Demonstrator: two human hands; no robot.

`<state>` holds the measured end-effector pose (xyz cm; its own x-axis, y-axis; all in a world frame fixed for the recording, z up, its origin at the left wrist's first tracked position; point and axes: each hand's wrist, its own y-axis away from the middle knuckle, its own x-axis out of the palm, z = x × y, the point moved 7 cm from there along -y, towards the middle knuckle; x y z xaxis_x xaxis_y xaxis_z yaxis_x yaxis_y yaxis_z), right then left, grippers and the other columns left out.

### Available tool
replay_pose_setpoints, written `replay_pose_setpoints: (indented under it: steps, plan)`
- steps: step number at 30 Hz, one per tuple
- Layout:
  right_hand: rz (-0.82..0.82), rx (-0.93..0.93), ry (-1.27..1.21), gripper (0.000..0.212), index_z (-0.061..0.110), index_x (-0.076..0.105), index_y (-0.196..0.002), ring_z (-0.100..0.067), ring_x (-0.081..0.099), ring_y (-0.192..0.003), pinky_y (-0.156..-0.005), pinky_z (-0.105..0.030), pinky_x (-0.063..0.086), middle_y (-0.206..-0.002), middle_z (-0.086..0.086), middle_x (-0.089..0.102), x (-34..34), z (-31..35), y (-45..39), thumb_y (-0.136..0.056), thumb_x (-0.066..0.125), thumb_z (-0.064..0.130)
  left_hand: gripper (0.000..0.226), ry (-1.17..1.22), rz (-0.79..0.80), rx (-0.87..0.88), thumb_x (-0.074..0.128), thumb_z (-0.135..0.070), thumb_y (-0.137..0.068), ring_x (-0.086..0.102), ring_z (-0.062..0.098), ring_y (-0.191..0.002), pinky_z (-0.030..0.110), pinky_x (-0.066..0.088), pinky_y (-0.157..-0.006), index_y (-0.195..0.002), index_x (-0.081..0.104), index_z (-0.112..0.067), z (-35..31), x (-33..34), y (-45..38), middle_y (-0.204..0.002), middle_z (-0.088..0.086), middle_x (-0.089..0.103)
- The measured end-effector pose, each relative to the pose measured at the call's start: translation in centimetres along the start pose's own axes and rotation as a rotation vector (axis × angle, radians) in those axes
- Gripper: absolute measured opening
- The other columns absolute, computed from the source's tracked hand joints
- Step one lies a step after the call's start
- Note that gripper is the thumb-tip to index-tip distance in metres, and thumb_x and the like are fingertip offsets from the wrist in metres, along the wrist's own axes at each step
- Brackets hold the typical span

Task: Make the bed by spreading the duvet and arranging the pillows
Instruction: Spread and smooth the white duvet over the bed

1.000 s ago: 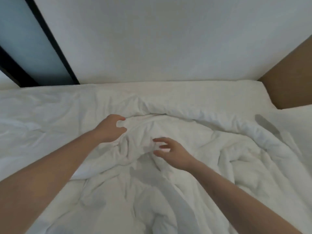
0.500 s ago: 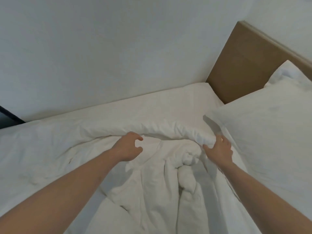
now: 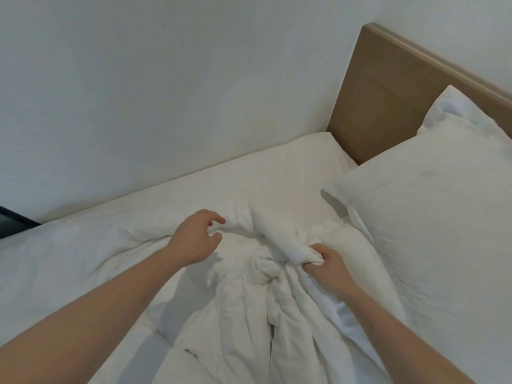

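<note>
A white duvet (image 3: pixel 238 309) lies bunched in thick folds down the middle of the bed. My right hand (image 3: pixel 324 266) grips a rolled fold of the duvet near its upper edge, fingers curled round the cloth. My left hand (image 3: pixel 195 239) hovers just over the duvet's upper edge, fingers loosely curved and holding nothing. A large white pillow (image 3: pixel 432 206) lies flat at the right, beside the duvet, and a second pillow (image 3: pixel 454 112) leans behind it against the headboard.
A tan wooden headboard (image 3: pixel 388 90) stands at the right, meeting a white wall (image 3: pixel 166 79) that runs along the bed's far side. The bare white sheet (image 3: pixel 263 176) shows between the duvet and the wall. A dark frame (image 3: pixel 13 220) sits at the far left.
My right hand moved left from beside the pillow and closed on a fold of the duvet. My left hand stayed over the upper edge, fingers apart.
</note>
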<state>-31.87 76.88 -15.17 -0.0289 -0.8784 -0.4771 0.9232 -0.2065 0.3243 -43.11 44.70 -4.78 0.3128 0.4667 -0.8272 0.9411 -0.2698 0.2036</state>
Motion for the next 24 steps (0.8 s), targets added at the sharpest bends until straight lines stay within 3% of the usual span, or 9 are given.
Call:
replay_pose_setpoints:
  steps: [6, 8, 11, 13, 16, 18, 20, 22, 24]
  plan:
    - [0.390, -0.149, -0.018, 0.030, 0.029, 0.074, -0.086, 0.000, 0.062, -0.069, -0.064, -0.016, 0.044, -0.074, 0.019, 0.069, 3.1, 8.2, 11.1, -0.071, 0.077, 0.004, 0.109, -0.324, 0.243, 0.127, 0.073, -0.028, -0.065, 0.028, 0.028, -0.147, 0.051, 0.031, -0.118, -0.159, 0.018, -0.030, -4.0, 2.4, 0.1, -0.163, -0.003, 0.025]
    - [0.428, -0.185, 0.026, 0.032, 0.036, 0.072, -0.089, -0.003, 0.066, -0.080, -0.071, -0.018, 0.049, -0.087, 0.018, 0.072, 3.2, 8.6, 13.0, -0.071, 0.081, 0.010, 0.090, -0.474, 0.421, 0.133, 0.068, -0.036, -0.067, 0.032, 0.028, -0.146, 0.054, 0.019, -0.121, -0.151, 0.033, -0.031, -4.5, 4.7, 1.4, -0.150, -0.003, 0.045]
    - [0.514, -0.177, 0.139, 0.039, 0.045, 0.067, -0.097, -0.001, 0.063, -0.087, -0.077, -0.016, 0.048, -0.099, 0.021, 0.066, 2.9, 7.9, 14.0, -0.067, 0.089, 0.035, 0.028, -0.574, 0.525, 0.147, 0.061, -0.036, -0.077, 0.062, 0.023, -0.115, 0.043, 0.030, -0.107, -0.104, 0.062, -0.029, -4.2, 6.4, 3.9, -0.108, -0.006, 0.067]
    - [0.539, -0.082, 0.193, 0.045, 0.047, 0.066, -0.104, 0.002, 0.061, -0.086, -0.079, -0.016, 0.048, -0.104, 0.021, 0.063, 2.5, 5.7, 13.8, -0.065, 0.086, 0.058, 0.021, -0.506, 0.417, 0.153, 0.060, -0.029, -0.076, 0.067, 0.025, -0.104, 0.036, 0.040, -0.092, -0.096, 0.066, -0.028, -2.8, 5.9, 5.4, -0.105, -0.003, 0.072]
    - [0.172, 0.118, 0.030, 0.070, 0.042, 0.061, -0.122, -0.009, 0.065, -0.093, -0.086, -0.032, 0.058, -0.127, 0.005, 0.062, -0.8, 1.2, 11.5, -0.059, 0.085, 0.061, 0.018, -0.281, 0.185, 0.075, 0.059, -0.018, -0.072, 0.068, 0.030, -0.088, 0.032, 0.043, -0.068, -0.087, 0.068, -0.024, -0.5, 3.5, 7.6, -0.092, 0.002, 0.075]
    - [0.019, 0.210, 0.132, 0.110, 0.030, 0.035, -0.153, -0.023, 0.056, -0.128, -0.107, -0.041, 0.048, -0.154, -0.004, 0.045, -2.5, -1.3, 10.1, -0.060, 0.090, 0.052, 0.013, -0.177, 0.042, 0.060, 0.058, -0.013, -0.072, 0.064, 0.028, -0.077, 0.030, 0.037, -0.059, -0.079, 0.067, -0.020, -0.5, 1.8, 8.7, -0.080, 0.002, 0.073]
    - [0.077, 0.344, 0.193, 0.138, 0.026, 0.002, -0.163, -0.028, 0.043, -0.143, -0.117, -0.043, 0.035, -0.159, -0.004, 0.037, -2.0, -3.5, 9.3, -0.062, 0.092, 0.053, 0.011, -0.109, -0.067, 0.093, 0.059, -0.011, -0.072, 0.062, 0.026, -0.073, 0.030, 0.036, -0.059, -0.076, 0.065, -0.018, -1.7, 0.6, 9.2, -0.076, 0.001, 0.071]
    - [0.214, 0.380, 0.231, 0.123, 0.029, 0.020, -0.161, -0.027, 0.055, -0.132, -0.112, -0.041, 0.041, -0.143, 0.002, 0.055, -0.1, -3.8, 9.4, -0.064, 0.087, 0.062, 0.016, -0.075, -0.110, 0.129, 0.058, -0.009, -0.069, 0.062, 0.026, -0.073, 0.030, 0.037, -0.063, -0.077, 0.068, -0.019, -2.7, -0.1, 9.5, -0.075, -0.001, 0.071]
    - [0.228, 0.269, 0.258, 0.065, 0.035, 0.068, -0.125, -0.020, 0.068, -0.113, -0.097, -0.039, 0.053, -0.116, 0.009, 0.073, 0.2, -2.0, 8.9, -0.067, 0.081, 0.060, 0.015, -0.054, -0.140, 0.136, 0.059, -0.007, -0.067, 0.060, 0.028, -0.071, 0.029, 0.033, -0.062, -0.072, 0.064, -0.020, -2.7, -1.0, 9.5, -0.073, -0.003, 0.069]
